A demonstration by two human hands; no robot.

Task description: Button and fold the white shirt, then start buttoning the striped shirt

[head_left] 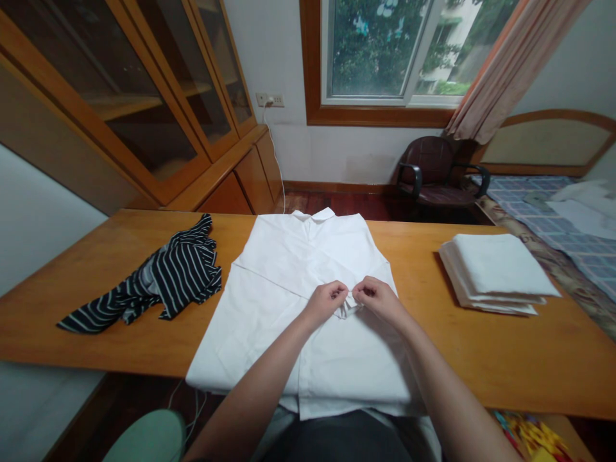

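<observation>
A white collared shirt lies spread flat on the wooden table, its collar at the far edge and its hem hanging over the near edge. My left hand and my right hand meet over the shirt's middle. Each hand pinches a small bunch of the white shirt fabric between fingers and thumb. The hands almost touch each other.
A crumpled black-and-white striped garment lies left of the shirt. A stack of folded white cloths sits at the table's right. Beyond the table stand a dark armchair, a wooden glass-door cabinet and a bed.
</observation>
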